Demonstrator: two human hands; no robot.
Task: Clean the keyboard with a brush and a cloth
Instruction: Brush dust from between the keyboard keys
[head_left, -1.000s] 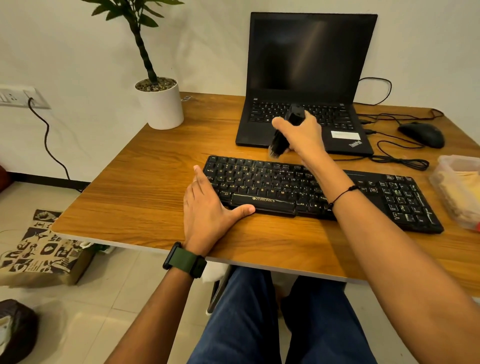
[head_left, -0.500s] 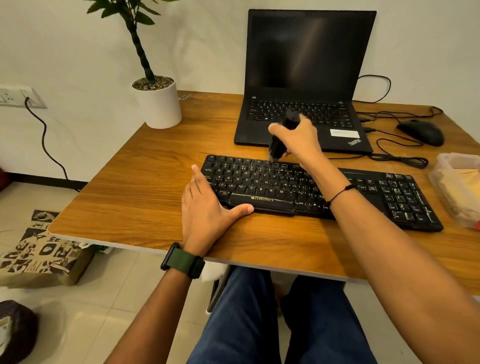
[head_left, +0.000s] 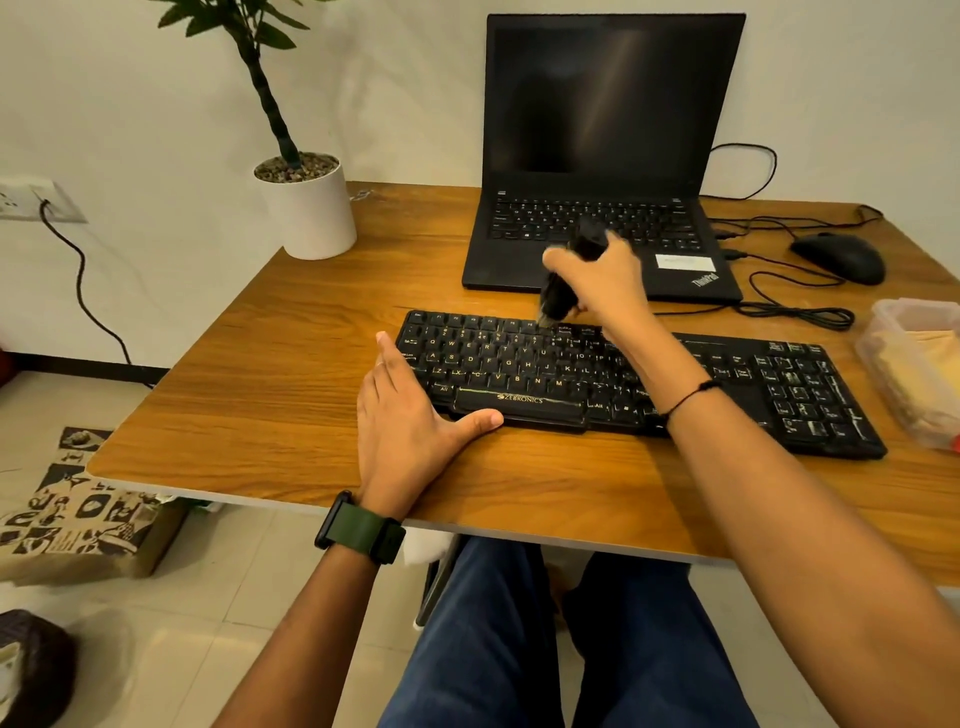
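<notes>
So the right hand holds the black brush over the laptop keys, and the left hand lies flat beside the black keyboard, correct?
Not quite. In the head view the right hand holds the black brush over the black keyboard, its bristles at the top key row. The left hand lies flat beside it.

A black keyboard (head_left: 639, 382) with pale, worn legends is lying flat along the near middle of the wooden desk, while a small black brush (head_left: 563, 283) is standing tilted over its far key row, bristles touching the keys.

Keyboard (head_left: 649, 379) near worktop (head_left: 270, 395) front edge; laptop (head_left: 608, 208) behind it; plant pot (head_left: 306, 208) at back-left corner; mouse (head_left: 839, 255) back right
</notes>
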